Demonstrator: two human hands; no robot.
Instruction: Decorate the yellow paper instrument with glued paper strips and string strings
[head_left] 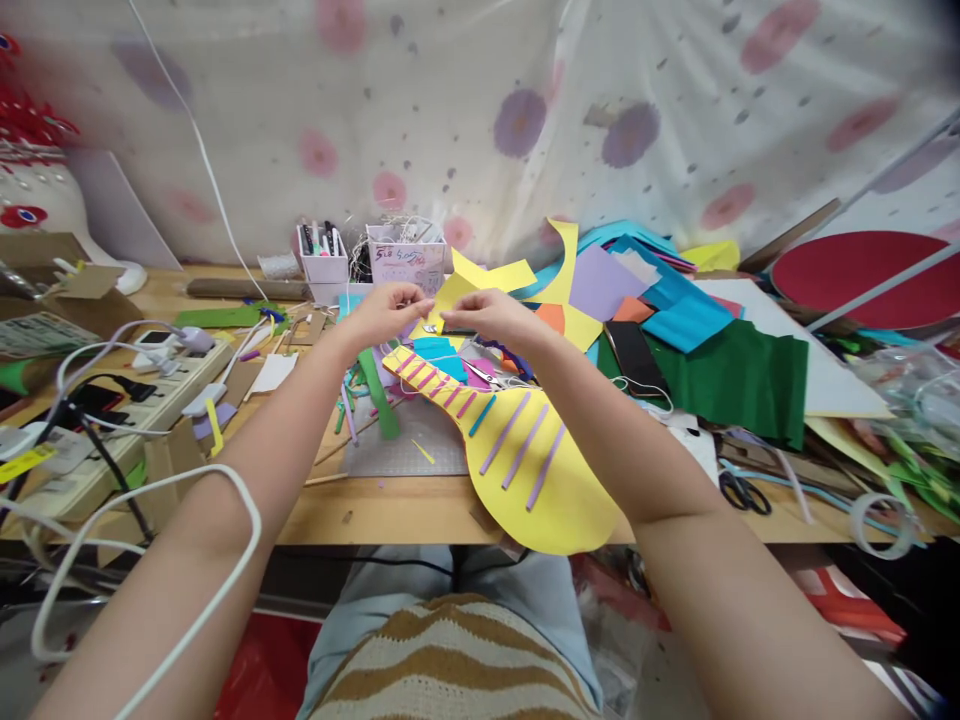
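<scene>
Hands: our left hand [386, 312] and right hand [491, 315] meet, pinching a small yellow paper piece [442, 305].
Below: we see a striped yellow cutout [525, 470] on the table [390, 510].
Right: green felt [739, 380].

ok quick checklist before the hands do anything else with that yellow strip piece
1. Both hands meet at the far end of the yellow cutout: ok, left hand and right hand pinch there.
2. What sits between the fingertips: cannot tell, too small.
3. Cutout fully on the table: not ok, its near end overhangs the edge.
4. Purple strips lying flat: ok.
5. Small scissors apart from the fingers: ok, they lie on the cutout below the hands.
</scene>
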